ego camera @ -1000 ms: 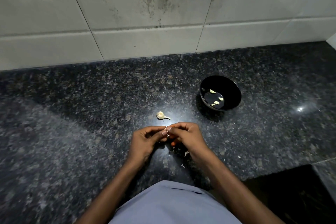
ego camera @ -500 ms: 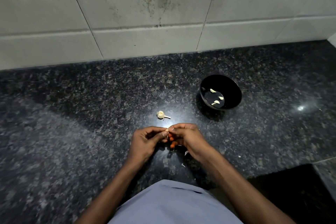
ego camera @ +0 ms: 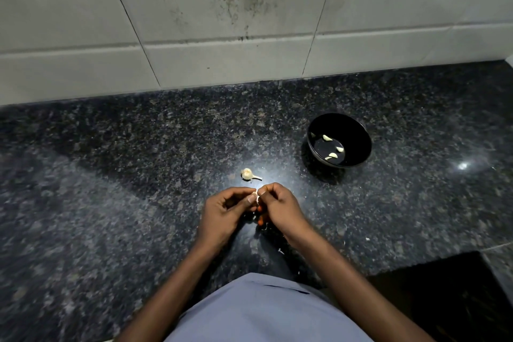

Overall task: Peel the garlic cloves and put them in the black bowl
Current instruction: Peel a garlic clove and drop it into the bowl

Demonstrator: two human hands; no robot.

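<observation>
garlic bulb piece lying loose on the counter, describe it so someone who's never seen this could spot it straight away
Start at the black bowl on the dark speckled counter, then look to its left and nearer the person. There, just beyond both hands, lies the small pale garlic bulb piece with a thin stem pointing right. Unlike the peeled cloves in the bowl, it sits alone on bare stone.

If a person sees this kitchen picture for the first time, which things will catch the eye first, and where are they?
Probably the two hands at the centre: the left hand and right hand together pinch a small pale garlic clove above the dark speckled granite counter. To the right, farther back, stands the round black bowl with a few pale peeled cloves inside. Just beyond the hands lies a small whitish garlic remnant with a stem.
</observation>
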